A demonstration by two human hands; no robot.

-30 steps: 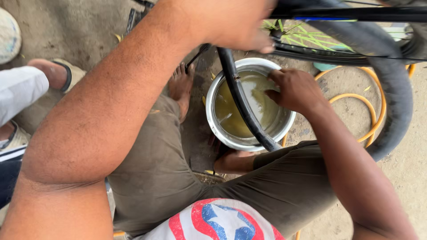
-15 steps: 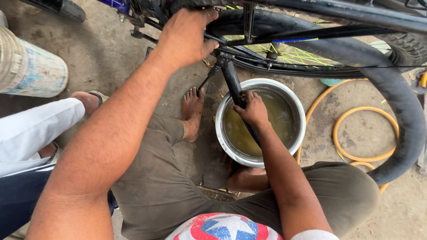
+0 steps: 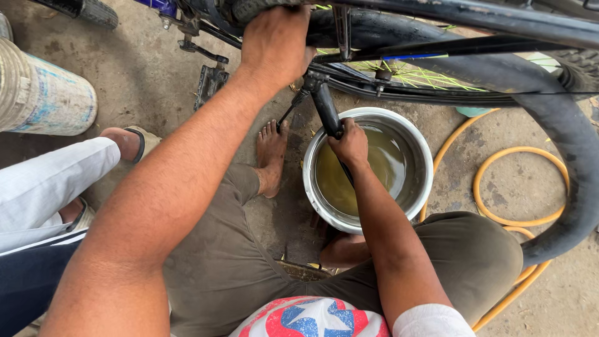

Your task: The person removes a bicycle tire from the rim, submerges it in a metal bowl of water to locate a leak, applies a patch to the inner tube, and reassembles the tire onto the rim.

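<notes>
Both hands have shifted: left hand (image 3: pixel 274 40) now clamped shut on the far tyre (image 3: pixel 561 125), right hand (image 3: pixel 349 145) still closed round the inner tube (image 3: pixel 326 106), now gripping at the water basin (image 3: pixel 419 145) rim.

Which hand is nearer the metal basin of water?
Right. The right hand grips the black inner tube directly over the metal basin, while the left hand is farther up, holding the bicycle wheel.

Right hand (image 3: pixel 350 145) now higher along inner tube (image 3: pixel 326 107).
</notes>
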